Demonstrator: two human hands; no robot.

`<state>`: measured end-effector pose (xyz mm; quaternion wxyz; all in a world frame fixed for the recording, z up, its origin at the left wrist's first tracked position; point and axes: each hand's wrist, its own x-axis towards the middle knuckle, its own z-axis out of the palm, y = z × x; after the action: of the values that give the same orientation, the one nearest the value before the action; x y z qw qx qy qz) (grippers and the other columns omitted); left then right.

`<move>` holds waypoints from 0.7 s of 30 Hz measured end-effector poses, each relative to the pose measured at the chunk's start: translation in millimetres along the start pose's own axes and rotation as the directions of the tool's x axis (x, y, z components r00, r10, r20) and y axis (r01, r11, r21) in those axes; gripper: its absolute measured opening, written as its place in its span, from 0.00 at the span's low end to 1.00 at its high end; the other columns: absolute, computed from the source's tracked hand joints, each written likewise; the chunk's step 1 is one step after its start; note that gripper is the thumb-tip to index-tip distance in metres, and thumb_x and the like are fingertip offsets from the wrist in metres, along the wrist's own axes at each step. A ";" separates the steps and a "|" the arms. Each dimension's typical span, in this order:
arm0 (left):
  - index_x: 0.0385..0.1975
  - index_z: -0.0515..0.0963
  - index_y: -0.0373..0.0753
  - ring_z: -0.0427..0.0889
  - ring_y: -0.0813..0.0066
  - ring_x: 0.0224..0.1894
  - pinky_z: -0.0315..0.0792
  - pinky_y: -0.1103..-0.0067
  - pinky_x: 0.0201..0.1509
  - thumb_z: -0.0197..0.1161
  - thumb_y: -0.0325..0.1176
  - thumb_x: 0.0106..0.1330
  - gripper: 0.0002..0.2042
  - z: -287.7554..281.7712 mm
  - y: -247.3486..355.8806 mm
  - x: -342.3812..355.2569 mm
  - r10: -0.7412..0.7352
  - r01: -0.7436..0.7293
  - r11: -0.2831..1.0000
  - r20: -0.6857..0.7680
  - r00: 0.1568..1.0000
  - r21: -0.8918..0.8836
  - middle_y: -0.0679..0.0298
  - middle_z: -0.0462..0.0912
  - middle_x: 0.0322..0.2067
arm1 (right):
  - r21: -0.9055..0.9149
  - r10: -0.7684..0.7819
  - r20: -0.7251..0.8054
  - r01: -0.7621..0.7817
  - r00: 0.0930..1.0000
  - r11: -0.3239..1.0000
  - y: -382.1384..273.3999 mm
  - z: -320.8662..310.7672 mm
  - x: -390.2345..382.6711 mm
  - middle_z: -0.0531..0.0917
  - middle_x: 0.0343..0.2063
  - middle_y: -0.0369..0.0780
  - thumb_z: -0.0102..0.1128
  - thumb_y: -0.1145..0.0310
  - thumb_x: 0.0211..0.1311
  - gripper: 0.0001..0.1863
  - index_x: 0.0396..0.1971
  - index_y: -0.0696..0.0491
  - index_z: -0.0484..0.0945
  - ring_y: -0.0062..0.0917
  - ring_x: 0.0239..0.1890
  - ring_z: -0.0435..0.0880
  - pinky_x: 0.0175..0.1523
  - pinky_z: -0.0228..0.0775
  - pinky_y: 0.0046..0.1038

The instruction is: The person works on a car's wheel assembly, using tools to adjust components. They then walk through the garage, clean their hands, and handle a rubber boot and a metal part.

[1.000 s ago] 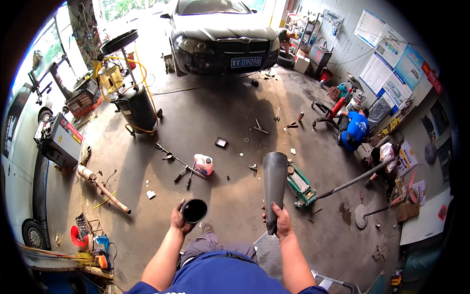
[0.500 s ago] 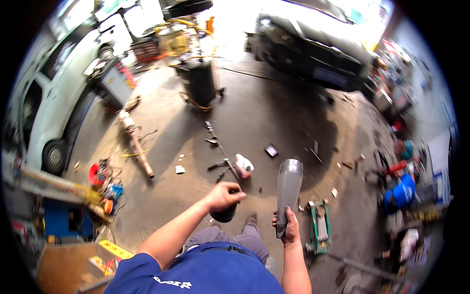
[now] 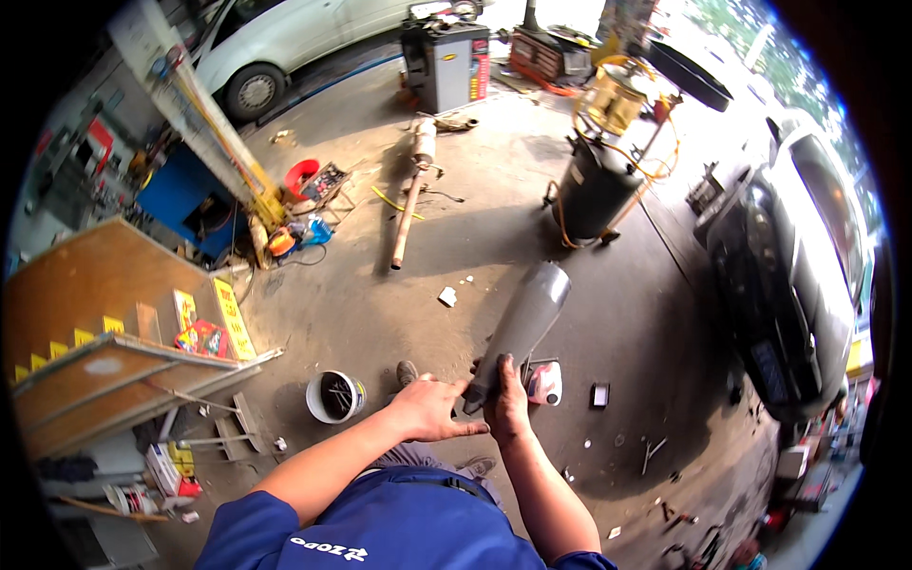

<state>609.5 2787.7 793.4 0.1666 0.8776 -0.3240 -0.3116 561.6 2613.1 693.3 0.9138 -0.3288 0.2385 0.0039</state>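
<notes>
My right hand [image 3: 509, 407] is wrapped round the lower end of a long grey cylinder [image 3: 524, 323]. The cylinder has a smooth, slightly shiny surface, is wider at its rounded far end, and tilts up and to the right. Its near end is dark and partly covered by my fingers. My left hand [image 3: 429, 408] is beside that near end, fingers stretched and thumb apart, with nothing seen in it. Whether its fingertips touch the cylinder I cannot tell. Just left of my shoe, a white bucket [image 3: 358, 391] on the floor holds dark, long pieces.
A pinkish-white jug [image 3: 544, 384] stands beyond my right hand. An exhaust pipe [image 3: 408, 214] lies ahead on the floor. Farther off stand a black wheeled tank [image 3: 594, 190] and a dark car [image 3: 774, 285]. A wooden cabinet [image 3: 104, 275] and a yellow-based lift post [image 3: 204, 114] are at left.
My view has swung left. The cylinder has come across to my left hand and tilted right. The dark round thing in my left hand is no longer seen there; those fingers have opened.
</notes>
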 end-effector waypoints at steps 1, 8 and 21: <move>0.60 0.75 0.32 0.83 0.39 0.55 0.72 0.59 0.68 0.58 0.79 0.61 0.49 -8.4 -23.6 0.7 -0.047 0.045 0.998 -0.053 0.997 -0.036 0.41 0.88 0.46 | -0.061 -0.001 0.016 0.001 1.000 0.998 3.9 29.1 17.2 0.84 0.47 0.42 0.57 0.45 0.79 0.27 0.59 0.53 0.72 0.30 0.49 0.84 0.52 0.80 0.36; 0.52 0.79 0.32 0.85 0.43 0.53 0.75 0.58 0.64 0.63 0.63 0.67 0.34 -105.0 -178.3 34.1 -0.220 0.149 0.946 -0.233 0.947 -0.288 0.44 0.88 0.46 | -0.216 0.120 0.217 -0.073 0.969 0.974 49.0 184.6 150.6 0.82 0.53 0.43 0.56 0.41 0.78 0.32 0.64 0.54 0.71 0.31 0.56 0.81 0.62 0.76 0.36; 0.56 0.73 0.29 0.88 0.39 0.45 0.81 0.53 0.53 0.62 0.63 0.69 0.37 -325.2 -372.6 163.7 -0.272 0.140 0.926 -0.365 0.890 -0.349 0.41 0.88 0.39 | -0.323 0.179 0.283 -0.082 0.942 0.943 39.1 373.5 428.4 0.82 0.56 0.44 0.60 0.47 0.77 0.30 0.64 0.57 0.72 0.33 0.58 0.82 0.64 0.76 0.38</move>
<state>1093.3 2980.7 781.3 0.3331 0.9149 -0.1323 -0.1858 1096.6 2804.8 732.3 0.8752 -0.4451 0.1111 0.1534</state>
